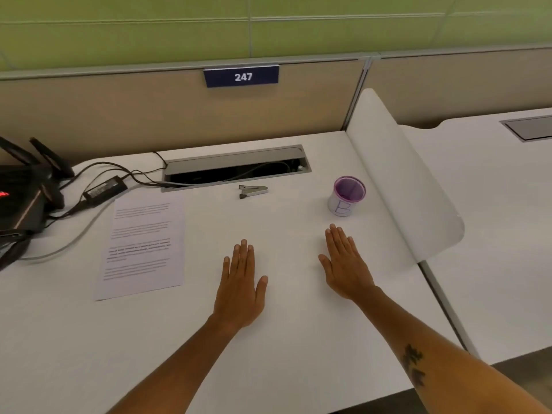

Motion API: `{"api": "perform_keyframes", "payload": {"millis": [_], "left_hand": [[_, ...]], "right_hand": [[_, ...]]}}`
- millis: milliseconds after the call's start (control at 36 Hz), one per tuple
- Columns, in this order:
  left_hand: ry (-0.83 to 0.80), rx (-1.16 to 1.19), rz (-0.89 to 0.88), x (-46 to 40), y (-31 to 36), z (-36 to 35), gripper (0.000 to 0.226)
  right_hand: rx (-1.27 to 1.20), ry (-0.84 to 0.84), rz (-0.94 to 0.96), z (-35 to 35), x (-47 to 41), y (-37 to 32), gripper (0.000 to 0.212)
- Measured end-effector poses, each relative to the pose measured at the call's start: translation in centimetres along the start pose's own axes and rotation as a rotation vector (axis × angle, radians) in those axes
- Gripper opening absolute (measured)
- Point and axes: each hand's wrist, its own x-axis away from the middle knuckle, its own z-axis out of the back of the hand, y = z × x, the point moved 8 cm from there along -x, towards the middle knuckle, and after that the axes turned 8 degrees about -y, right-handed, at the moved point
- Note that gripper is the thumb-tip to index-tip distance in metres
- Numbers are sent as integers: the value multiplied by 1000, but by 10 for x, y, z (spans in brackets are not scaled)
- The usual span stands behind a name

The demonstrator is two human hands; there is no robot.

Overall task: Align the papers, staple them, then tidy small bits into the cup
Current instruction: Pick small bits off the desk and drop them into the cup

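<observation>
Printed white papers (143,245) lie flat in a neat stack on the left of the white desk (283,354). A small silver stapler (253,191) rests farther back near the middle. The cup (346,196), white with a purple rim and inside, stands upright at the right. My left hand (240,286) lies palm down on the desk, right of the papers, holding nothing. Palm down too, my right hand (343,262) rests just in front of the cup, fingers extended and empty. No small bits show on the desk.
An open cable hatch (236,167) is set into the desk behind the stapler. A black power adapter (104,188), cables and a black device (21,198) crowd the left edge. A white curved divider (403,174) stands at the right, a beige partition (179,115) behind.
</observation>
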Motion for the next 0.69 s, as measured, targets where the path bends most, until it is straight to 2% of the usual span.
{"api": "perform_keyframes", "payload": {"millis": [167,333,694], "left_hand": [[-8,14,-32,-29,59,-10,80],[-20,-10,-55,-57,88,-20,80],[-53,-109,-40,-72,74,-44,82]], "right_hand": [[18,-8,-48,6,10,64,70],[26,-13,-79,8,8,98,71],[100,-8,-188,-5,3,102,81]]}}
